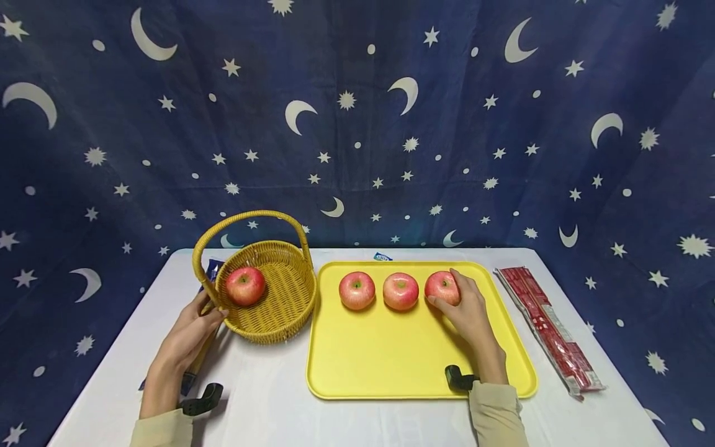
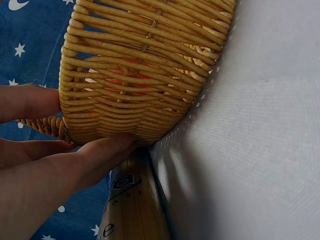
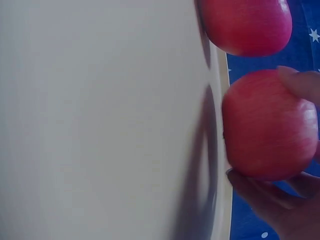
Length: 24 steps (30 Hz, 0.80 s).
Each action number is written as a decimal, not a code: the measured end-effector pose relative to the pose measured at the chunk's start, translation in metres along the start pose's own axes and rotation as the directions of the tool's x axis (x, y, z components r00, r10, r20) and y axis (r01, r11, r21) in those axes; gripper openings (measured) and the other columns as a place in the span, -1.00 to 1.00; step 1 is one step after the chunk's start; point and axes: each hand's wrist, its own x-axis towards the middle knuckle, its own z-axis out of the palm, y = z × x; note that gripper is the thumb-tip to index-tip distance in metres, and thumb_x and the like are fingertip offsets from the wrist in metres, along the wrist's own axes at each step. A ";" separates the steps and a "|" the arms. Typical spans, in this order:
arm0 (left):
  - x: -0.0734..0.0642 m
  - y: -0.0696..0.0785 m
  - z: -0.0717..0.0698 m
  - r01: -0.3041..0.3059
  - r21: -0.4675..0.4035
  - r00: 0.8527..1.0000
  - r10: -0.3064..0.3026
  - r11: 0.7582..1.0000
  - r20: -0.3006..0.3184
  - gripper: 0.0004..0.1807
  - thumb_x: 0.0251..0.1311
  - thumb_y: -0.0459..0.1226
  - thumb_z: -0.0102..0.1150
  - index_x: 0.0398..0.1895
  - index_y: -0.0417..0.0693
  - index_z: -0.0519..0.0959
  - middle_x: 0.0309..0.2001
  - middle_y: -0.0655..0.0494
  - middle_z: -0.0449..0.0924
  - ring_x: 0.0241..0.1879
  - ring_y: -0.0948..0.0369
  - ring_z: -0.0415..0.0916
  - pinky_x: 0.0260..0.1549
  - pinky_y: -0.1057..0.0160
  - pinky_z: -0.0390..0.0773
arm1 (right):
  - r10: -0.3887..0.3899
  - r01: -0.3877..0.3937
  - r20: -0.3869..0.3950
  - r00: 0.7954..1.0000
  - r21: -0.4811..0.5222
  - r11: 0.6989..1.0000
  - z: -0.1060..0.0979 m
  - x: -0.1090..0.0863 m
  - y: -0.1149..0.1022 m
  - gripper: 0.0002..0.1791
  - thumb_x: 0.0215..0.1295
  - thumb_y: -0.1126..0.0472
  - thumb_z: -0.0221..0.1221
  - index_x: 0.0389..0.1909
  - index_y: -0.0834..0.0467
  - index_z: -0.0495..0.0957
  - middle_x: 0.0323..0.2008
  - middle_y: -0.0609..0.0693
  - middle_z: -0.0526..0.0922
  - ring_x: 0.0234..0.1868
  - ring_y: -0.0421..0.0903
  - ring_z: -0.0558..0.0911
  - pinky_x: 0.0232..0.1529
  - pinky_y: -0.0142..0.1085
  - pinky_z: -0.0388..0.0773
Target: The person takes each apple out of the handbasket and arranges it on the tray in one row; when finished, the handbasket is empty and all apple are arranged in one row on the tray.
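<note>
My left hand [image 1: 184, 335] grips the near left side of a yellow wicker basket [image 1: 290, 329] by its rim, close to the foot of its arched handle [image 1: 251, 214]. Inside the basket lies a red apple [image 1: 246, 286]. On the yellow tray [image 1: 385, 366], three apples stand in a row: a left apple [image 1: 357, 290], a middle apple [image 1: 400, 291] and a right apple [image 1: 440, 287]. The fingers and thumb of my right hand [image 1: 472, 313] hold the right apple from its right side. In the right wrist view, thumb and fingers span this apple [image 3: 270, 125].
A long packet with blue ends [image 2: 132, 210] lies partly beneath the basket on the left. To the tray's right is a long red clear-wrapped packet [image 1: 550, 329]. A small blue packet [image 1: 382, 256] shows behind the tray. A starry blue curtain [image 1: 357, 174] hangs behind the white table [image 1: 268, 397].
</note>
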 end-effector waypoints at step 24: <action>0.000 0.001 0.000 -0.002 -0.021 1.000 0.002 1.000 -0.004 -0.13 0.45 -0.40 -0.06 0.67 -0.17 -0.29 0.64 -0.30 -0.27 0.54 -0.10 -0.13 0.38 0.38 0.23 | -0.270 0.281 -0.188 0.944 0.029 0.959 -0.012 -0.009 -0.045 -0.41 0.23 0.32 0.37 0.30 0.24 0.50 0.24 0.28 0.53 0.20 0.27 0.52 0.23 0.22 0.49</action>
